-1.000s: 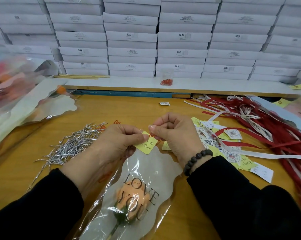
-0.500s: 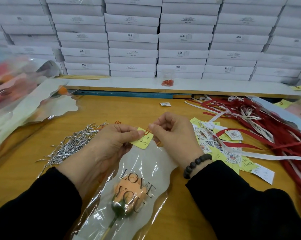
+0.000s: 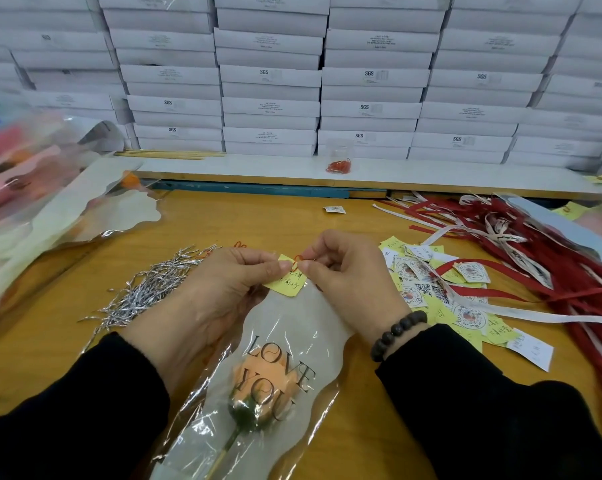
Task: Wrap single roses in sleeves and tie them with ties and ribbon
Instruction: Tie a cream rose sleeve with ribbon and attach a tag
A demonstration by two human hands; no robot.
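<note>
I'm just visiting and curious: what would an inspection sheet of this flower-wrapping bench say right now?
Surface: wooden table.
Job's things: orange rose in LOVE YOU sleeve; silver ties; red ribbons.
Clutter: loose tags; red clips on the shelf.
Hands: left hand pinches yellow tag; right hand pinches red clip.
Cables: nothing seen.
Surroundings: stacked white boxes; wrapped roses.

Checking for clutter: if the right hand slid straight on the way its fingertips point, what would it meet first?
Its fingertips point toward the left hand, so the right hand would likely meet the yellow tag pinched between them first, then the left fingertips.
</note>
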